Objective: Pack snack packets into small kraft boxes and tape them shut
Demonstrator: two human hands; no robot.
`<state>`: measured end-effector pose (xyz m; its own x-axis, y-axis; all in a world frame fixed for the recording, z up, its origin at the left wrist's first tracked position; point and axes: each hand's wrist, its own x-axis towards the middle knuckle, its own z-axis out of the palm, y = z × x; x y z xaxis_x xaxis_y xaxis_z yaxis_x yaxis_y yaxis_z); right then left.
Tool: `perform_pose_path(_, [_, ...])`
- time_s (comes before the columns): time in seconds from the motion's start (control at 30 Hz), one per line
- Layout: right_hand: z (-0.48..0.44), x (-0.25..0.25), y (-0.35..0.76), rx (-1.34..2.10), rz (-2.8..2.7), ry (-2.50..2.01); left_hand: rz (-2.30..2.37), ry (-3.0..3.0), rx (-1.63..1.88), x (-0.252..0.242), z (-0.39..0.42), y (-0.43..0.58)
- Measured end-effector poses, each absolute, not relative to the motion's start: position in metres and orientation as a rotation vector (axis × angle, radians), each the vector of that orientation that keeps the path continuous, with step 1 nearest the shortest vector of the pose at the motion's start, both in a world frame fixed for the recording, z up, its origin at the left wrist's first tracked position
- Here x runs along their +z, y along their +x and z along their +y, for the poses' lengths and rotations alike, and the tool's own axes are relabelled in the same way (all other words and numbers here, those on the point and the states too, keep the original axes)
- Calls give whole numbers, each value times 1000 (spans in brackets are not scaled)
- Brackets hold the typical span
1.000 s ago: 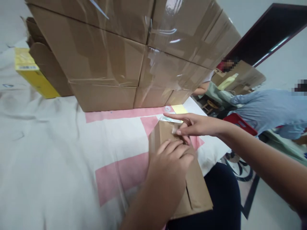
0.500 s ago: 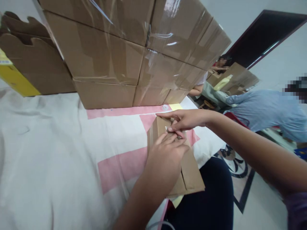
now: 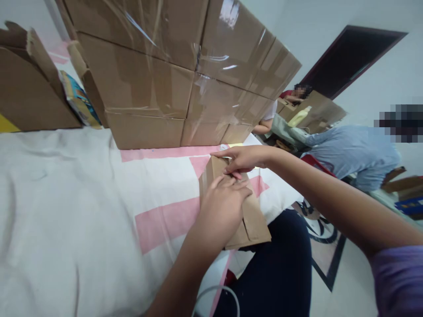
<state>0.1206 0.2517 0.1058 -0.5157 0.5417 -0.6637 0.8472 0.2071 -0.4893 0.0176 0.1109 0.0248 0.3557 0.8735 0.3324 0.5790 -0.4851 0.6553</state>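
A small flattish cardboard box (image 3: 256,220) lies at a slant by the edge of the cloth-covered table, its near end beside my thigh. My left hand (image 3: 224,204) rests palm down on its top, fingers stretched forward and lying on the cardboard. Over the far end is my right hand (image 3: 246,158), its index finger reaching to the box's far corner. The right thumb points down at the top face, close to my left fingertips. The other right fingers are bent and partly hidden. Both hands touch the box.
Stacked, taped cardboard boxes (image 3: 148,88) stand behind the work spot. An open carton (image 3: 33,88) and a colourful packet (image 3: 79,99) are to their left. A white and pink cloth (image 3: 82,211) covers the table. To the right, a person in light blue (image 3: 353,149) bends over; others sit farther back.
My hands have shifted slightly along the box top, and the fingers now lie closer together. A shiny bit by my right thumb no longer shows. The view has turned slightly.
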Motion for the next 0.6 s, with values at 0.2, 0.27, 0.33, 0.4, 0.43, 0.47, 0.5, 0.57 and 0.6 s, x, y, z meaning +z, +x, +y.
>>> perform_pose_path(0.2, [254, 112, 117, -928, 2047, 1435, 1269, 2195, 937, 28, 110, 17])
perform_pose_path(0.27, [255, 114, 119, -853, 1991, 1511, 1274, 2206, 954, 27, 109, 16])
perform_pose_path(0.33, [257, 116, 122, -787, 1958, 1554, 1267, 2227, 988, 25, 109, 16])
perform_pose_path(0.4, [258, 118, 126, -724, 1935, 1562, 1258, 2242, 1023, 23, 108, 16])
perform_pose_path(0.43, [259, 119, 128, -694, 1921, 1562, 1256, 2244, 1033, 22, 108, 16])
perform_pose_path(0.47, [260, 121, 130, -667, 1906, 1562, 1256, 2245, 1041, 21, 108, 16])
perform_pose_path(0.5, [260, 121, 131, -650, 1890, 1564, 1257, 2245, 1046, 21, 108, 16])
perform_pose_path(0.57, [262, 121, 135, -659, 1839, 1569, 1259, 2247, 1054, 22, 108, 16])
perform_pose_path(0.6, [263, 121, 137, -690, 1810, 1573, 1256, 2251, 1051, 22, 109, 16])
